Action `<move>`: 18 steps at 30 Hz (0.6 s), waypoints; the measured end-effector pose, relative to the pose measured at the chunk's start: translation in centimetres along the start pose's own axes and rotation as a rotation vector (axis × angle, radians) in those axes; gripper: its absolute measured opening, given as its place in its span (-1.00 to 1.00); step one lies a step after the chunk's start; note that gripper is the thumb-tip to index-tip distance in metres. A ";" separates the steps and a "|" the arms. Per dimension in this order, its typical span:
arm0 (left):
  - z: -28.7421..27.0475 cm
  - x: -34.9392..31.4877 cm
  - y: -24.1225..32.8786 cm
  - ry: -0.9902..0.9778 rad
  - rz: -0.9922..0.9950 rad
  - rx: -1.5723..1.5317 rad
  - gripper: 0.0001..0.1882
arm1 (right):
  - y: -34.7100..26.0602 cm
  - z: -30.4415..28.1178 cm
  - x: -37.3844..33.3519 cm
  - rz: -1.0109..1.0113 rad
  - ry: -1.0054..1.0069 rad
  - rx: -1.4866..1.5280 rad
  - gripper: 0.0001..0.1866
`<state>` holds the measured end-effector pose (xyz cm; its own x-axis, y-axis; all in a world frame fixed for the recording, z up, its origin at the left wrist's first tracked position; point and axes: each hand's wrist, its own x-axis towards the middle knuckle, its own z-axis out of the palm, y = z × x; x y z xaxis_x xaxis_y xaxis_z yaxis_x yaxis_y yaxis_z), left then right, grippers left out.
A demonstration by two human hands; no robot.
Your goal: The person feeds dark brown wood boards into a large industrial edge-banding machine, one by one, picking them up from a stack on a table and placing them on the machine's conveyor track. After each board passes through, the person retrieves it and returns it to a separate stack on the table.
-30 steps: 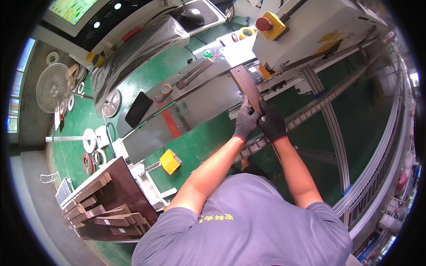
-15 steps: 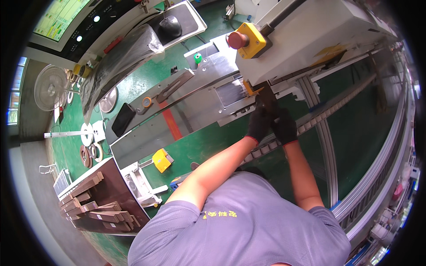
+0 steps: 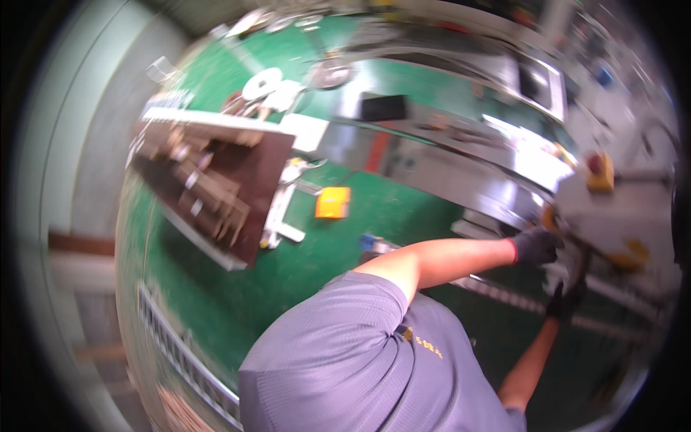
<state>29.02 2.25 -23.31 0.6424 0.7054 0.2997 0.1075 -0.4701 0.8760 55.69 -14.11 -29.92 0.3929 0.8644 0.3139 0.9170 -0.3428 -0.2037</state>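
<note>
Both of my hands wear dark gloves with red cuffs and are at the right, by the end of a long grey metal machine bed (image 3: 432, 169). My left hand (image 3: 537, 246) is stretched out beside the bed's end; blur hides its fingers. Lower and farther right, my right hand (image 3: 566, 301) appears closed around the lower end of a dark brown strip (image 3: 581, 265). The strip's upper end reaches toward the machine, close to my left hand. Whether the left hand touches it cannot be made out.
A yellow box with a red push button (image 3: 599, 171) sits on the machine at the right. At the left, a brown-topped table (image 3: 272, 155) carries several brown strips (image 3: 209, 183). A yellow-orange block (image 3: 332, 202) is on the green floor (image 3: 309, 270). A dark flat object (image 3: 384, 108) lies on the bed.
The view has swung to the left and blurred, so the brown-topped table shows more fully. My hands, together on the dark strip before, are now farther apart.
</note>
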 end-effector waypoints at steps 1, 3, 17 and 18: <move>-6.0 -2.9 3.8 0.107 -0.015 0.023 -0.63 | 1.3 1.6 -2.4 -0.121 0.182 -0.145 -0.28; -15.9 -11.5 2.6 0.563 0.021 -0.047 -0.80 | -4.2 1.1 -5.7 -0.054 -0.037 -0.343 -0.29; -55.7 -69.1 -2.3 1.604 -1.597 0.543 0.24 | -46.3 -1.8 -10.6 -0.512 -0.538 0.612 -0.28; -55.4 -70.3 -3.0 1.577 -1.674 0.495 0.18 | -49.0 -2.2 -10.9 -0.570 -0.550 0.606 -0.28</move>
<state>-58.52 -16.50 -26.06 -0.9871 0.0688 -0.1443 -0.0180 0.8490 0.5281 6.67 -7.59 -21.29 -0.3219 0.9442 0.0699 0.7086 0.2893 -0.6436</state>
